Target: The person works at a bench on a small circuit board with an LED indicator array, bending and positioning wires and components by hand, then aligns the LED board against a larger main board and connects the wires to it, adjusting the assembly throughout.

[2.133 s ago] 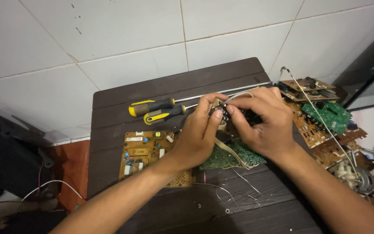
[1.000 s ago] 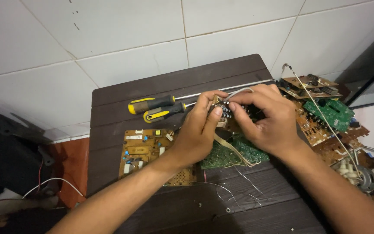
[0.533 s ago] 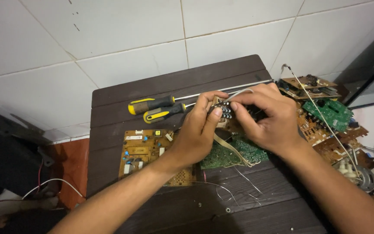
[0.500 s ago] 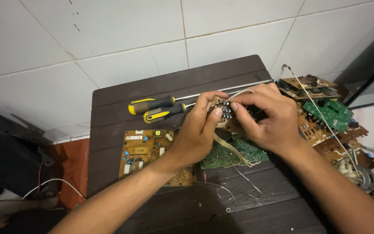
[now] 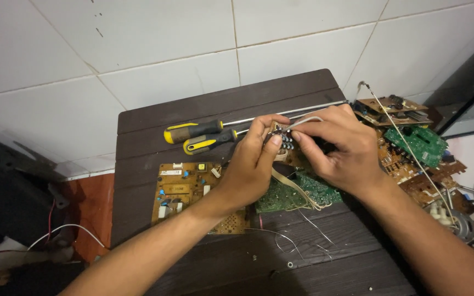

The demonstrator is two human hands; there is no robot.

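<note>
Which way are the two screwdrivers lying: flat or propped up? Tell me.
Flat. Both screwdrivers lie side by side on the dark table, untouched beside the left hand.

Soft, even light falls on the white tiled floor [image 5: 138, 66], brightest above the dark desk [image 5: 220, 104]. Left of the desk the corner sinks into deep shadow. Focus is sharp; tile lines bow slightly near the frame edges.

A dark slatted wooden table [image 5: 204, 107] stands on a floor of large white tiles [image 5: 138, 44], with a reddish patch [image 5: 91, 214] at its left.
</note>
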